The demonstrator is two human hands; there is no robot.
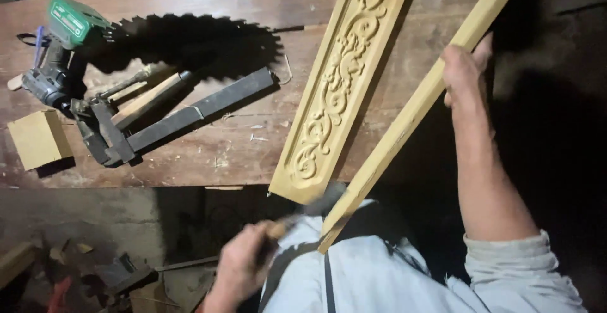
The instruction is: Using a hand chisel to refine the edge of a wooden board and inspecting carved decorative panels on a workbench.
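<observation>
A long pale wooden strip [411, 114] runs diagonally from the top right down to my chest. My right hand [465, 66] grips it near its upper part. My left hand [243, 265] is closed on the wooden handle of a tool [303, 215], whose blurred head sits by the strip's lower end. Beside the strip lies a carved wooden panel [338, 85] with scroll ornament, resting on the brown workbench [208, 155] and overhanging its near edge.
A large circular saw blade [196, 38] lies on the bench, with a dark bar clamp [158, 120], a green-topped power tool [60, 54] and a small wooden block [38, 139] to the left. Tools and scraps lie on the floor [95, 269] below.
</observation>
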